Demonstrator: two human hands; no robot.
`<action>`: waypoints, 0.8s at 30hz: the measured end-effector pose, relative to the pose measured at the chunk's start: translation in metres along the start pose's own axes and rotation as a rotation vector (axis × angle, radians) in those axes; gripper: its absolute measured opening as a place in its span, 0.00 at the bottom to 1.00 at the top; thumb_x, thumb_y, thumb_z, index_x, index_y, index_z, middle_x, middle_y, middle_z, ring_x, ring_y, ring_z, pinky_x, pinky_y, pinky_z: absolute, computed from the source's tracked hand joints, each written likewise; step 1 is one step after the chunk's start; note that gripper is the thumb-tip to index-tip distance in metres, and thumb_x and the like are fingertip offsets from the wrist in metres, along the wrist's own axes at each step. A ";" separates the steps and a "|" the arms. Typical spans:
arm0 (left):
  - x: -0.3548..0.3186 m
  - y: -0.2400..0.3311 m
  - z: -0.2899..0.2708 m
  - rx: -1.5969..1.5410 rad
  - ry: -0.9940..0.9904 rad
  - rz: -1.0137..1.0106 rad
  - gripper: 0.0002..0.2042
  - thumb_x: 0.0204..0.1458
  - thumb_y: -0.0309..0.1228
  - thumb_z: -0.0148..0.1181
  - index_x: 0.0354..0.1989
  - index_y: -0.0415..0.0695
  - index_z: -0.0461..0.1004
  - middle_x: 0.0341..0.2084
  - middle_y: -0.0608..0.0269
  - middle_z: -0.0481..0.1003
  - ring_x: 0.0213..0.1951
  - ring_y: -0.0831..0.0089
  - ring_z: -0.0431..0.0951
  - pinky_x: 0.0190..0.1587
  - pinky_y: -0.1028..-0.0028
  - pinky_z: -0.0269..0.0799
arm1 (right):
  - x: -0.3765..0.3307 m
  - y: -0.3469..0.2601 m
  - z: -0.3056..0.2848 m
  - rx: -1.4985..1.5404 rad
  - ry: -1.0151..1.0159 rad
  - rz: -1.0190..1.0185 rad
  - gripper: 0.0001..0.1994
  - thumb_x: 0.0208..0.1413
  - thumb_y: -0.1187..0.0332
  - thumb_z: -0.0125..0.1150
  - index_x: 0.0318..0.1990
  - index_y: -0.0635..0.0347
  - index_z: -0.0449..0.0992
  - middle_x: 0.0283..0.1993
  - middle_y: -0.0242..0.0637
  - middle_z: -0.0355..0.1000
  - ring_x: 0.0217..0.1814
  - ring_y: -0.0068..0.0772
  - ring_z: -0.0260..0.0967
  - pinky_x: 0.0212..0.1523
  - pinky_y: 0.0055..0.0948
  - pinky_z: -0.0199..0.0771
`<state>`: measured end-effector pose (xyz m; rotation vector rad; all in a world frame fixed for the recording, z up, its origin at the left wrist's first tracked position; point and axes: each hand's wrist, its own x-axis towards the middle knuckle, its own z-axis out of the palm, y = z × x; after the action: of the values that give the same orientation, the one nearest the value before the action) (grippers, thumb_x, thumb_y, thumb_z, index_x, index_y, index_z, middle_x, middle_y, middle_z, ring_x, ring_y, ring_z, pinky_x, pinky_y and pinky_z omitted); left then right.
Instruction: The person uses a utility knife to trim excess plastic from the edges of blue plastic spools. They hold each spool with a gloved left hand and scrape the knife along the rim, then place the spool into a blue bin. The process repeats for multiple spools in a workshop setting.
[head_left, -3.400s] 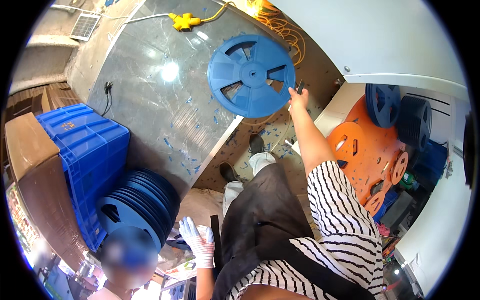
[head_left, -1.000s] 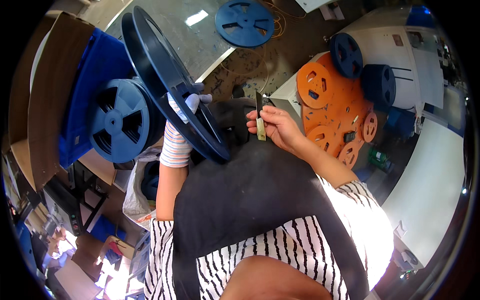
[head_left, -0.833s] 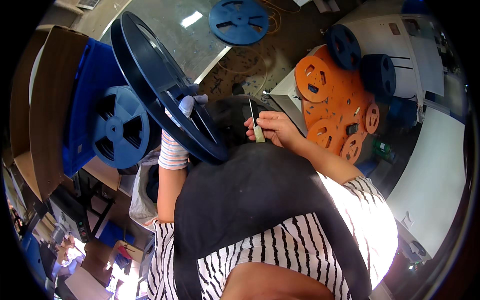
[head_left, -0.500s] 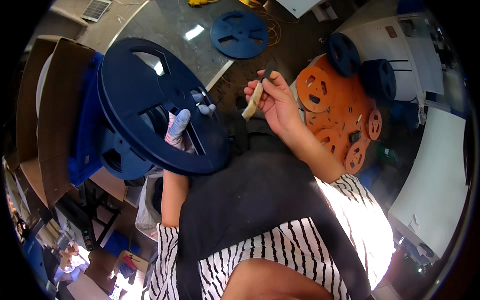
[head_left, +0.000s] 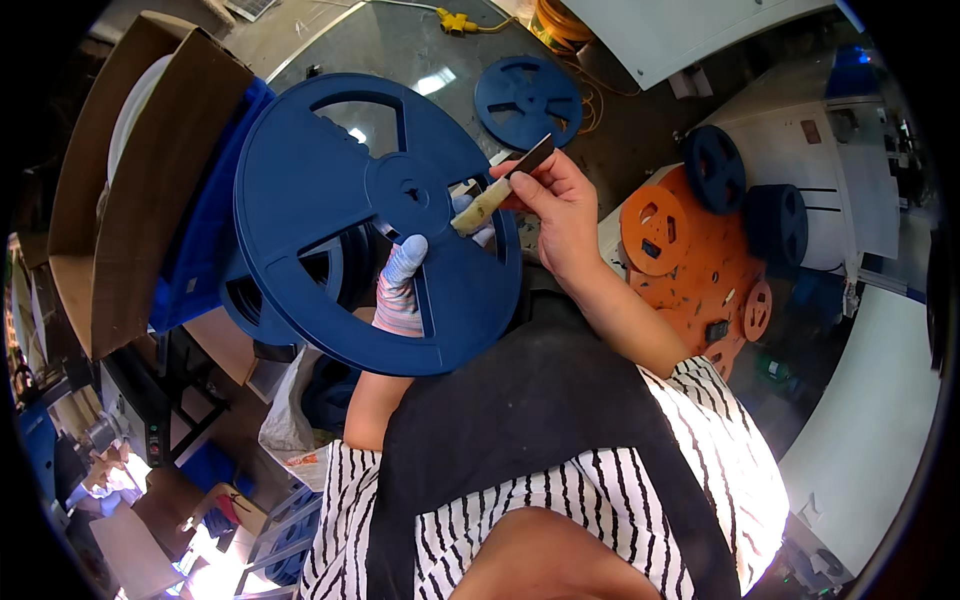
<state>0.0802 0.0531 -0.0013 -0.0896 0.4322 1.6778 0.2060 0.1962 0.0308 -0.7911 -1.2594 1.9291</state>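
Note:
A large dark-blue plastic reel with wide cut-out windows is tilted up in front of me. My left hand, in a striped, pale-tipped glove, grips it through a window with the thumb on the near face. Other fingertips of that hand show through the right window. My bare right hand is closed on a flat dark blade with a pale wrapped handle. The blade end points up and right. The handle's lower end overlaps the reel's right window near the hub; whether it touches cannot be told.
Another blue reel lies beyond on the glossy grey surface. An orange round table at right bears orange reels and small dark scraps. More blue reels stand behind it. At left are a cardboard box and a blue crate.
The reel has turned to face me more and shifted right in view. My right hand has come closer to it, bringing the pale handle over its window; the blade has tilted.

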 end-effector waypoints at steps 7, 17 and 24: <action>0.000 -0.006 0.003 0.004 -0.014 0.060 0.29 0.53 0.36 0.71 0.61 0.40 0.69 0.54 0.57 0.75 0.56 0.61 0.76 0.61 0.61 0.73 | -0.013 0.012 0.003 0.010 -0.068 -0.019 0.05 0.65 0.71 0.60 0.44 0.62 0.76 0.46 0.36 0.79 0.42 0.21 0.75 0.44 0.24 0.78; 0.002 -0.015 0.006 -0.034 0.031 0.062 0.25 0.56 0.31 0.69 0.62 0.46 0.69 0.52 0.62 0.77 0.52 0.62 0.79 0.55 0.61 0.79 | -0.016 0.001 0.003 -0.566 -0.010 -0.513 0.04 0.58 0.75 0.63 0.36 0.68 0.80 0.37 0.40 0.78 0.36 0.29 0.74 0.37 0.28 0.74; -0.005 -0.013 0.021 0.111 0.098 0.122 0.24 0.58 0.30 0.65 0.62 0.47 0.67 0.51 0.62 0.77 0.53 0.66 0.78 0.54 0.63 0.79 | -0.021 -0.009 0.008 -0.783 -0.082 -0.742 0.06 0.53 0.81 0.64 0.26 0.67 0.73 0.45 0.44 0.80 0.33 0.28 0.74 0.30 0.22 0.71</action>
<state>0.0979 0.0570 0.0169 -0.0645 0.6143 1.7704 0.2135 0.1778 0.0447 -0.4741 -2.0346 0.8653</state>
